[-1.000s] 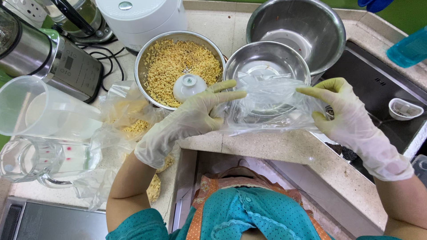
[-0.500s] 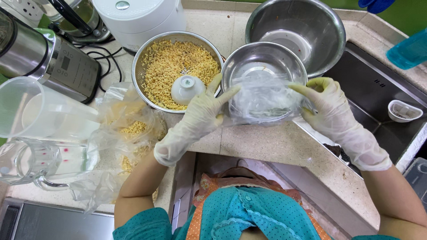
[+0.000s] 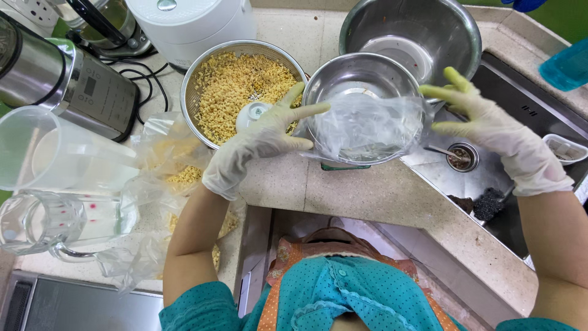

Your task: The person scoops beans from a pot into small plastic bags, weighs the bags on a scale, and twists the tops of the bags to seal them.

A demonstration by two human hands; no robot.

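Observation:
A clear plastic bag [image 3: 367, 129] is spread across the mouth of a small steel bowl [image 3: 343, 73] at the counter's edge by the sink. My left hand [image 3: 263, 138], in a pale glove, pinches the bag's left edge. My right hand [image 3: 490, 135], gloved too, holds the right edge with its fingers fanned out. Just left of the bowl stands a steel colander [image 3: 202, 67] full of yellow grains [image 3: 233, 86], with a small white cup [image 3: 251, 113] resting in them.
A large steel bowl [image 3: 422, 30] sits behind the small one. Sink [image 3: 520, 110] with drain strainer [image 3: 459, 156] and black scourer [image 3: 490, 202] lies to the right. On the left are a white cooker [image 3: 190, 24], a steel appliance [image 3: 67, 79], clear jugs [image 3: 49, 147] and bags of grain [image 3: 177, 171].
Both hands carried the bag away from my body and onto the small bowl, and the bag now drapes into the bowl's opening.

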